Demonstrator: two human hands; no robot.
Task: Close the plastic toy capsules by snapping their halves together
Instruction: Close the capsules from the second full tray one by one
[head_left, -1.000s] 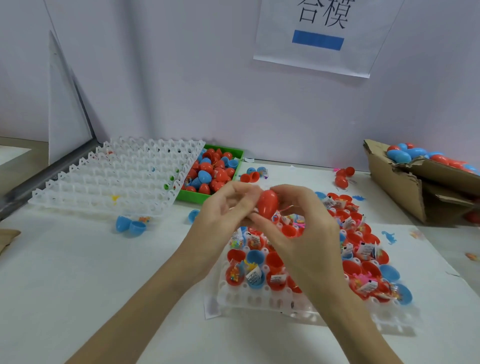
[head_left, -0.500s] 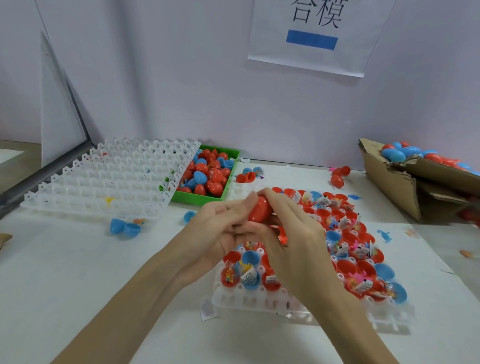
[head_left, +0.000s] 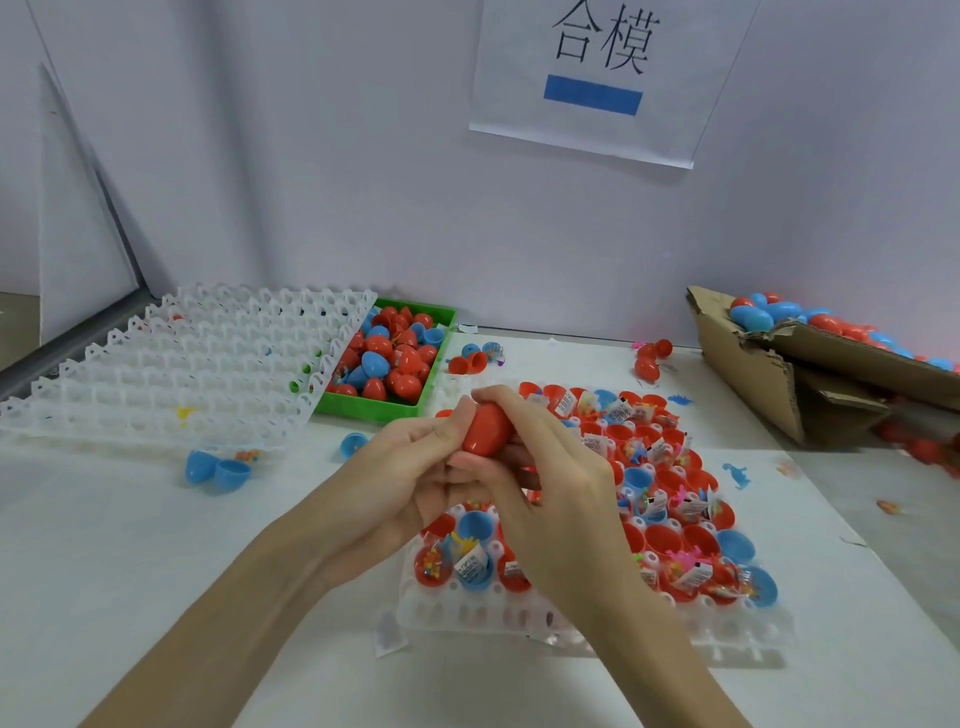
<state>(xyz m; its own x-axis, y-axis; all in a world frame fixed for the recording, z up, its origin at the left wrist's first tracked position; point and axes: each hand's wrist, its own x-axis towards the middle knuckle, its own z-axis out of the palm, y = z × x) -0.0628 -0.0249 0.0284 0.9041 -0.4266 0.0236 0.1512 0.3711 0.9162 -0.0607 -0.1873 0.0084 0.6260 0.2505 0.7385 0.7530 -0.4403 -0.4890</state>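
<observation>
In the head view, both hands are meeting above the near-left part of the white grid tray (head_left: 597, 618), and the tray is serving as the landmark here; the left hand (head_left: 400, 483) is curling round the lower end of a red capsule (head_left: 487, 430) with its thumb pressing the side, while the right hand (head_left: 545, 467) is wrapping fingers over the top and far side, so both are holding the one capsule and neither is lying open; whether its seam is fully seated cannot be told, since fingers are covering it; the shell is looking light, thin, glossy and stiff, likely slippery and inclined to squirt out if squeezed off-axis, so taking it by the two domed ends and pressing along its length seems the sound grip; inside the tray, open red and blue halves are sitting in cells, too many and too overlapped to count; behind and left of the tray one green bin (head_left: 387, 413) is holding a heap of capsules; farther left one empty white grid (head_left: 171, 374) is lying tilted; right of the tray one cardboard box (head_left: 779, 384) is holding more; left of the tray two blue halves (head_left: 218, 470) are lying joined.
</observation>
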